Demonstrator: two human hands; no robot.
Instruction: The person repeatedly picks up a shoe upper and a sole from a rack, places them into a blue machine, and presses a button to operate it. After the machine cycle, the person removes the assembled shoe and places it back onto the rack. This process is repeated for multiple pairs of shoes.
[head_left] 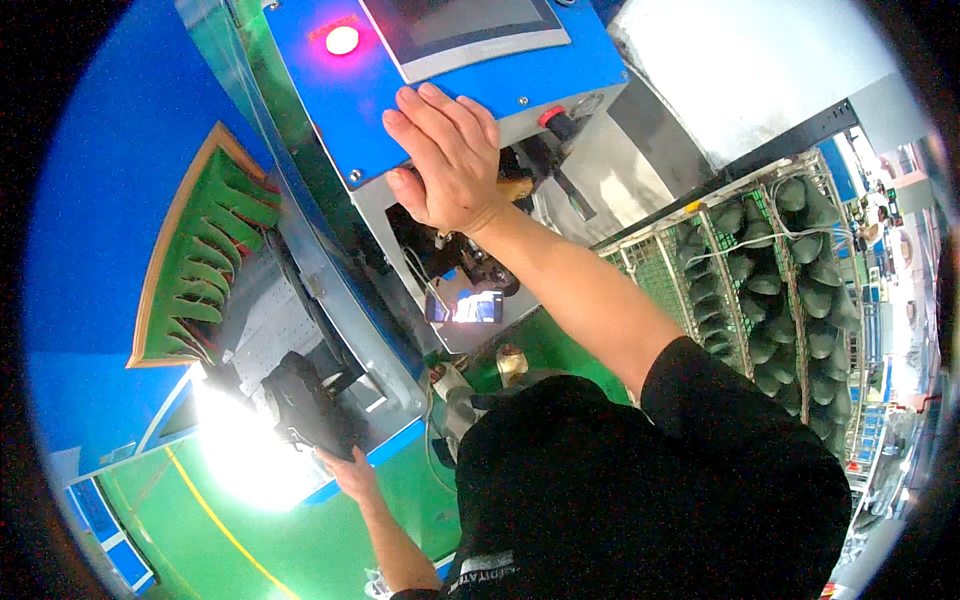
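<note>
My right hand (pixel 448 160) lies flat at the near edge of a blue machine panel (pixel 320 110), its fingers stretched out and holding nothing. Above those fingers is a grey-framed screen (pixel 465 35), with a round glowing red light (pixel 342 40) to its left. At the lower left, my left hand (pixel 352 474) grips a black shoe (pixel 308 405) by its lower end. The shoe is over the edge of a grey worktop, and glare hides part of its outline.
A red knob (pixel 552 116) juts from the machine's front. Below it, a lit phone (pixel 465 306) rests by dark mechanical parts. To the right, a wire rack (pixel 740 330) holds several grey shoe-shaped pieces. A wood-edged board (pixel 150 290) with green strips stands left, near a very bright lamp.
</note>
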